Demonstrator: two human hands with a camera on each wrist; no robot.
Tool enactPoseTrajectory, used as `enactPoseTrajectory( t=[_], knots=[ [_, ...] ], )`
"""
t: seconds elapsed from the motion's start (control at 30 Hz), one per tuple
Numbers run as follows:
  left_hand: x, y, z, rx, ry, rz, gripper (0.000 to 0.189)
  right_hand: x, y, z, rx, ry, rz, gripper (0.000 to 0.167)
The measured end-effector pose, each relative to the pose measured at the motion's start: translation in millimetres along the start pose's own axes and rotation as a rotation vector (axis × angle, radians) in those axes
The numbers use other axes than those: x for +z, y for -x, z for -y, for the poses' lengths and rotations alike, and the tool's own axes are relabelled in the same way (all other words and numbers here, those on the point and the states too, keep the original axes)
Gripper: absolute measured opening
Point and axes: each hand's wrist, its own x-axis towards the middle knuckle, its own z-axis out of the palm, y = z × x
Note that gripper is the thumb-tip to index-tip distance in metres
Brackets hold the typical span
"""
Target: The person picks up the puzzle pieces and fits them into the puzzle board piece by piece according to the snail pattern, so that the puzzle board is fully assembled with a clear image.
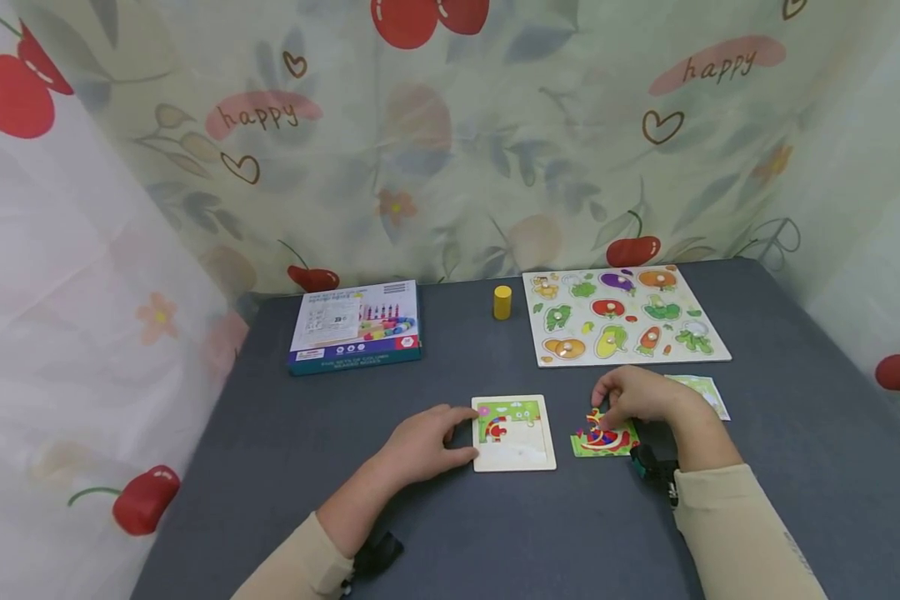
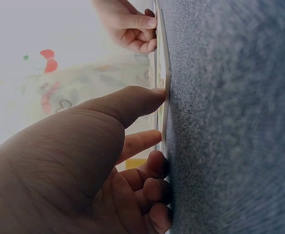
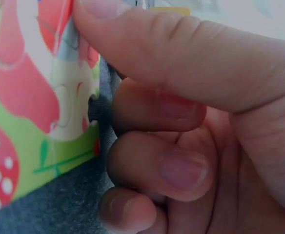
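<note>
A square puzzle tray (image 1: 513,466) with a pale rim lies flat before me, a few joined pieces in its upper and left parts. My left hand (image 1: 423,446) rests at its left side, thumb and index finger touching the rim at separate spots; the other fingers curl loosely on the cloth in the left wrist view. To the right lies a small heap of puzzle pieces (image 1: 607,443), green with red and blue. Over it my right hand (image 1: 637,396) pinches a colourful puzzle piece (image 1: 593,418) between thumb and index finger. Its thumb hides part of the picture in the right wrist view.
A vegetable peg board (image 1: 622,329) lies at the back right, with a yellow cylinder (image 1: 502,302) left of it. A boxed toy set (image 1: 356,327) is at the back left. A printed card (image 1: 708,393) lies partly behind my right wrist. Patterned curtains border the grey tabletop.
</note>
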Motion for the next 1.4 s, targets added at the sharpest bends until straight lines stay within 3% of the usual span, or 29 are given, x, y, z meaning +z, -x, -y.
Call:
enactPoseTrajectory(
  t=[0.27,0.57,0.83,1.07,1.27,1.4],
  knots=[
    [0.0,0.6,-0.8,0.007,0.003,-0.006,0.058,-1.7,5.9,8.8,-0.01,-0.001,-0.009,0.025],
    [0.4,0.3,-0.6,-0.001,-0.008,-0.003,0.058,-5.2,13.8,16.5,-0.025,-0.024,-0.008,0.01],
    [1.1,-0.2,-0.2,-0.004,-0.01,0.0,0.058,-14.6,26.6,25.3,-0.116,-0.125,-0.01,0.005],
    [0.2,-0.8,-0.4,-0.011,-0.007,0.006,0.058,-22.2,35.7,33.1,-0.174,-0.155,-0.097,0.014],
    [0.2,-1.3,-0.2,-0.016,-0.002,0.008,0.058,-22.8,38.0,36.6,-0.27,-0.2,-0.235,0.027],
    [1.0,-1.2,-0.7,-0.024,-0.002,0.01,0.058,-20.9,39.7,41.4,-0.33,-0.26,-0.267,0.035]
  ],
)
